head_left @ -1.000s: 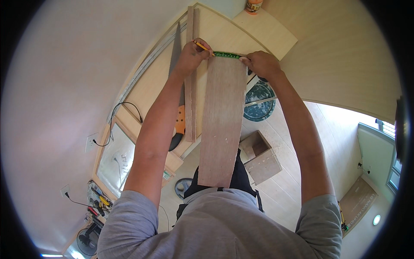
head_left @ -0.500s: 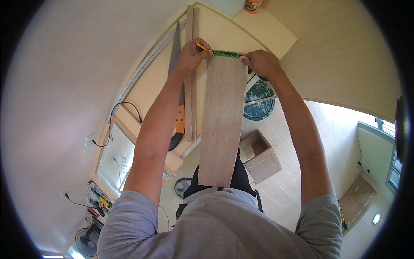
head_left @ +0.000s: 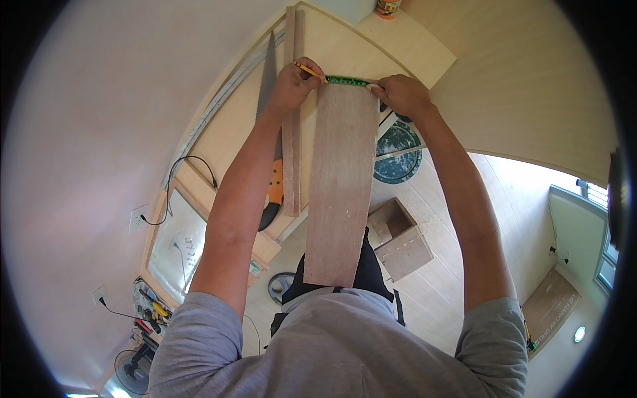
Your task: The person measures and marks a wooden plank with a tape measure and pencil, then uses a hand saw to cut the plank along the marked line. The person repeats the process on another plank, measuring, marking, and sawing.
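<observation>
A long plywood board (head_left: pixel 342 179) stretches from my waist to the worktop ahead. Across its far end lies a green tape measure blade (head_left: pixel 347 81), held at both sides. My left hand (head_left: pixel 296 86) is closed at the board's far left corner, pinching the blade's left end, with a yellow pencil (head_left: pixel 306 69) between its fingers. At the far right corner my right hand (head_left: pixel 403 96) is closed on the other end of the blade; a dark object, partly hidden, shows beneath it. Left of the board lie narrow wooden strips (head_left: pixel 292 152) and a handsaw (head_left: pixel 276 182) with an orange and black handle.
Below the worktop (head_left: pixel 332 40), a blue-green paint-spattered round lid or stool (head_left: pixel 398 154) and an open wooden box (head_left: pixel 400 239) stand on the floor. A black cable (head_left: pixel 176 174) runs to a left wall socket. Tools (head_left: pixel 152 308) and a fan (head_left: pixel 133 371) are at lower left.
Both hands keep their hold on the tape measure, and the board stays in place. Only a very slight shift of the whole view shows.
</observation>
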